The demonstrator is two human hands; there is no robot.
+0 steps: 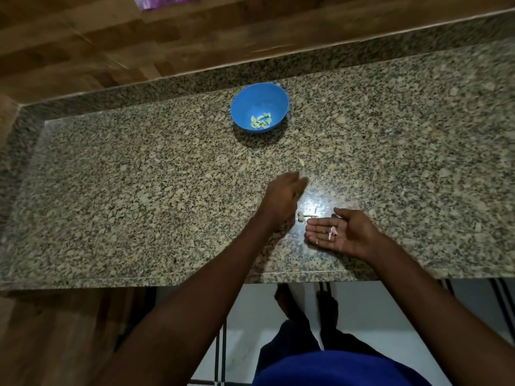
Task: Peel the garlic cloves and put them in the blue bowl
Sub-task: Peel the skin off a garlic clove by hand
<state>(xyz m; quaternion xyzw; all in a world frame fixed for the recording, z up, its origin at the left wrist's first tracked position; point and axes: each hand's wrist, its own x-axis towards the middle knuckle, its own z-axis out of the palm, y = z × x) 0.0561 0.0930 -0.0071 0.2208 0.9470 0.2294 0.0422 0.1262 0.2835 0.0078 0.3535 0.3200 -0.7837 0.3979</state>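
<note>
Dim, warm light falls from above, leaving a bright glare patch on the polished speckled granite counter point(315, 203). The round blue plastic bowl point(259, 107) casts a dark near-side shadow. Wide-angle distortion bends the edges, and the left hand point(284, 197) is motion-blurred.

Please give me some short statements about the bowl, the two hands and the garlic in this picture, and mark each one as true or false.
1. The blue bowl holds several peeled cloves. True.
2. The right hand lies palm up with bits of garlic skin on it. True.
3. The left hand is inside the bowl. False: it is above the granite counter, well short of the bowl.
4. The bowl stands on the wooden floor. False: it stands on the counter.
5. A loose clove lies on the counter between the hands. True.
</note>
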